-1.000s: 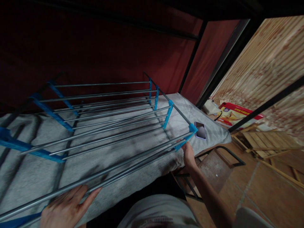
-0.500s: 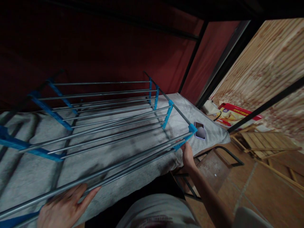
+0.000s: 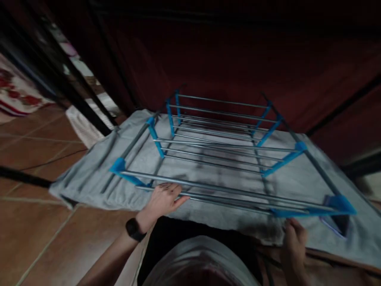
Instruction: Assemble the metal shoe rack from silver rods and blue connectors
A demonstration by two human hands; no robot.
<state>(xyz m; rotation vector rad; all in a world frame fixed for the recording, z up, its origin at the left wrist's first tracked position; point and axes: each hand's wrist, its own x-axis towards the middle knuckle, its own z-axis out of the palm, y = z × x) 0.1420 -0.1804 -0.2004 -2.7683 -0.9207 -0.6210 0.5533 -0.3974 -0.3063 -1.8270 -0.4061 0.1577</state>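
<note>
Rack (image 3: pixel 226 159) of metal rods on grey blanket (image 3: pixel 89 178), left hand (image 3: pixel 162 200) fingers flat on rod, right hand (image 3: pixel 293 238) fingers' grasp unclear

A home, by the look of it, a bedroom corner: terracotta floor tiles (image 3: pixel 38 234) underfoot, a grey blanket (image 3: pixel 89 178) spread over a low bed, black metal bed-frame posts (image 3: pixel 74 99) at the left, a dark red curtain (image 3: pixel 226 59) hanging behind, and a blue-jointed metal shoe rack (image 3: pixel 220 159) resting on the bedding
</note>
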